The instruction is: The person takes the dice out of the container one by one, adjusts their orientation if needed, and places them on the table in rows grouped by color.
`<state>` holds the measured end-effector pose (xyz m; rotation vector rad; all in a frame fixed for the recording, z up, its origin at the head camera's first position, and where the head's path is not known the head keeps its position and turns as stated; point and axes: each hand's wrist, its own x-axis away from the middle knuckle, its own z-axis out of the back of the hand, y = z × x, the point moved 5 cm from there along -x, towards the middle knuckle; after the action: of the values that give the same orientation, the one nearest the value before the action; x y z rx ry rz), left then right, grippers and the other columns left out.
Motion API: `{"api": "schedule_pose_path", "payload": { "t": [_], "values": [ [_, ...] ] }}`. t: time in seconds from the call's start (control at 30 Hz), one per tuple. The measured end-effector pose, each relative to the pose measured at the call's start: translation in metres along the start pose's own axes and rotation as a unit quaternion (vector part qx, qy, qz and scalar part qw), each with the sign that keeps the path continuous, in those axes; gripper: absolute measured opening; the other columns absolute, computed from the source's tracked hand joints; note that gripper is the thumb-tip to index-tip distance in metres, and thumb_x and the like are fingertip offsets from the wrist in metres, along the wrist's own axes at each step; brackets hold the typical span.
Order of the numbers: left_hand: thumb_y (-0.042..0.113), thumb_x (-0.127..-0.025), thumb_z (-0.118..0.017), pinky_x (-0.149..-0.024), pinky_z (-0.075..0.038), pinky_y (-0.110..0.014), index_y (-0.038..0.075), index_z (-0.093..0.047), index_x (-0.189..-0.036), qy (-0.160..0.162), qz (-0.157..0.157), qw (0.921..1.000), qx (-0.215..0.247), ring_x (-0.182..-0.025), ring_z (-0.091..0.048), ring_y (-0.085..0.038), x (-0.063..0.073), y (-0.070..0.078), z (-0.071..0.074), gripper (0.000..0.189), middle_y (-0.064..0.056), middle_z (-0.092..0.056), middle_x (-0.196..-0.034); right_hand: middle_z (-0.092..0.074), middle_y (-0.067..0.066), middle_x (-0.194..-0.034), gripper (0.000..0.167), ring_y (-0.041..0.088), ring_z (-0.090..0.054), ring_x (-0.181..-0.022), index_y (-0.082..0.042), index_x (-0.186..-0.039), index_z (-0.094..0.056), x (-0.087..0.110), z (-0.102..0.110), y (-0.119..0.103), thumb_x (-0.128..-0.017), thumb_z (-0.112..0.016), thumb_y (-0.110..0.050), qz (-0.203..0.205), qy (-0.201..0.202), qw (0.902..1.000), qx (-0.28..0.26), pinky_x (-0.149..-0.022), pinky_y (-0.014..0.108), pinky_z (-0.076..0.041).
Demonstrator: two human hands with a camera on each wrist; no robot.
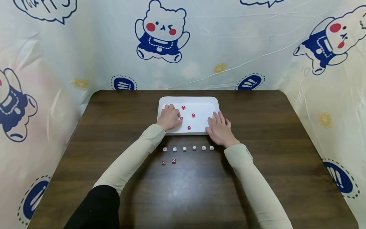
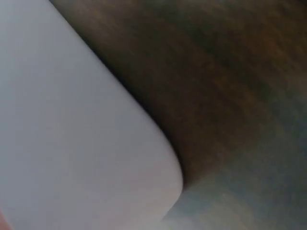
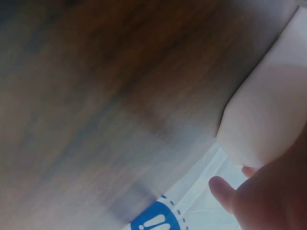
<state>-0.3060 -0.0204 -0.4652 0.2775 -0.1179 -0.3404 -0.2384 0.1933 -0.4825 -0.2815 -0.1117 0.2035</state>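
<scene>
A white tray (image 1: pixel 200 128) lies on the table with several small red dice in it, one of them a die (image 1: pixel 193 115) near its middle. My left hand (image 1: pixel 168 118) reaches over the tray's left side, its thumb and index fingertip pinching a red die (image 1: pixel 181 118). In the left wrist view the pale tray (image 2: pixel 86 120) takes up the left part, with barely a sliver of skin at the corner. My right hand (image 1: pixel 220 129) rests at the tray's right edge, fingers spread over the rim. The right wrist view has this hand (image 3: pixel 273 201) beside the tray (image 3: pixel 268 110).
Several white dice (image 1: pixel 184 149) form a row on the brown table (image 1: pixel 257 121) in front of the tray. Two red dice (image 1: pixel 173 161) sit closer to me, below the row's left end. A printed curtain (image 1: pixel 214 38) with cartoon bears hangs around the table's back and sides.
</scene>
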Motion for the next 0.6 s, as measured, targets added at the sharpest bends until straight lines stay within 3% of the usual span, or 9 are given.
{"api": "schedule_pose_path", "payload": {
  "t": [0.6],
  "values": [
    [0.029, -0.087, -0.068, -0.091, -0.037, -0.041, 0.009, -0.069, -0.094, 0.005, 0.013, 0.9997, 0.02, -0.103, -0.041, -0.028, -0.0063, -0.0051, -0.0093, 0.021, -0.01, -0.053, -0.106, -0.01, 0.014, -0.162, 0.057, 0.031, 0.007, -0.151, -0.01, -0.149, -0.036, -0.0013, -0.0012, 0.0007, -0.101, -0.035, -0.041, -0.006, -0.011, 0.9999, 0.002, -0.113, 0.064, -0.01]
  ]
}}
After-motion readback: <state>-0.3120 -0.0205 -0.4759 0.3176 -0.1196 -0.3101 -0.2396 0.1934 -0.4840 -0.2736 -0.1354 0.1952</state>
